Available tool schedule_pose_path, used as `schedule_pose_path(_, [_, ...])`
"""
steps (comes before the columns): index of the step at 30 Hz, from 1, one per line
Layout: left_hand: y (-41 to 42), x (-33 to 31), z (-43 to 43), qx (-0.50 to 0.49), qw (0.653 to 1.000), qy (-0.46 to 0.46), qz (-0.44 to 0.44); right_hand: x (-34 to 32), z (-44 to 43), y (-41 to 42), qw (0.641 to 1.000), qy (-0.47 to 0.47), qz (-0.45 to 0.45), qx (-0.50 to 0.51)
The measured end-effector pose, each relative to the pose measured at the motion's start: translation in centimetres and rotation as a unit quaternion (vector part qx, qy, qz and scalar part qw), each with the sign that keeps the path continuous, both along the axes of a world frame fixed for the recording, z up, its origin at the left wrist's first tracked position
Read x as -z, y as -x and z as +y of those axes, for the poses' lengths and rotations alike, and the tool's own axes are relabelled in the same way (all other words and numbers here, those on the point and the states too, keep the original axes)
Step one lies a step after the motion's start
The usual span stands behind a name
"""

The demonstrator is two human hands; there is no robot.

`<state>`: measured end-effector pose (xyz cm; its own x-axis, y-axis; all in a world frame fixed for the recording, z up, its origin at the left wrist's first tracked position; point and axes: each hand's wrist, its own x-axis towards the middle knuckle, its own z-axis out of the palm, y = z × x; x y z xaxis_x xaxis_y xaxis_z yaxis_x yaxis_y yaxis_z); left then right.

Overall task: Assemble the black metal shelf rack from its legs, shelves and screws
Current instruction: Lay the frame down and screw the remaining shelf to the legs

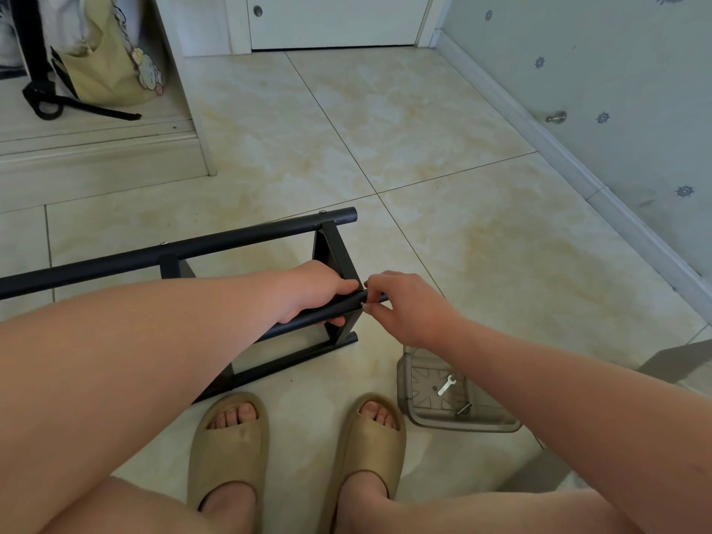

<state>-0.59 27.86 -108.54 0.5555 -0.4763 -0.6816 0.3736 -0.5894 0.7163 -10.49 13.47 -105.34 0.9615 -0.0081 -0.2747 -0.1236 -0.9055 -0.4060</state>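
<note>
A floor [424, 129] of pale, marbled tiles fills most of the frame. It is bounded at the top by a white door [335, 17] and at the right by a grey-blue patterned wall [578, 71] with a light skirting. A yellowish bag [111, 59] is seen at the upper left, on a raised ledge.

The partly built black rack [331, 256] lies on its side at centre left, with its far leg [185, 250] running out of the left edge. The near leg [327, 312] is gripped by the left hand [312, 291], its fingers wrapped round the tube. The tube's end is pinched by the curled fingertips of the right hand [404, 310], so the two hands are held close together. Whether a screw is held there cannot be told, as the spot is covered by the fingers.

Much of the rack's lower part is hidden behind the left forearm. At lower right, a clear tray [416, 364] is partly covered by the right forearm. A small wrench [446, 385] and a dark screw [463, 408] are seen in it. Tan slippers [231, 449] are seen at the bottom.
</note>
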Motion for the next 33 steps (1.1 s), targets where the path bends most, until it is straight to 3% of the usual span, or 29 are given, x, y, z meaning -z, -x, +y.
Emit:
schedule_pose_path(11, [0.2, 0.0, 0.3, -0.018, 1.000, 0.002, -0.002, 0.2, 0.4, 0.3, 1.000, 0.028, -0.011, 0.006])
schedule_pose_path(18, [0.6, -0.1, 0.2, -0.041, 0.999, 0.012, -0.003, 0.9, 0.4, -0.6, 0.996, 0.005, -0.005, 0.084])
schedule_pose_path(24, [0.9, -0.8, 0.2, -0.027, 0.999, -0.001, -0.026, 1.4, 0.9, -0.1, 0.997, 0.068, -0.019, 0.039])
schedule_pose_path(30, [2.2, -1.4, -0.5, -0.024, 0.968, -0.122, -0.217, 0.5, -1.4, 1.7, 0.999, 0.028, 0.020, -0.009])
schedule_pose_path(33, [3.1, -2.5, -0.7, 0.017, 0.887, -0.154, -0.436, -0.5, -3.8, 3.7, 0.998, 0.058, 0.028, -0.003])
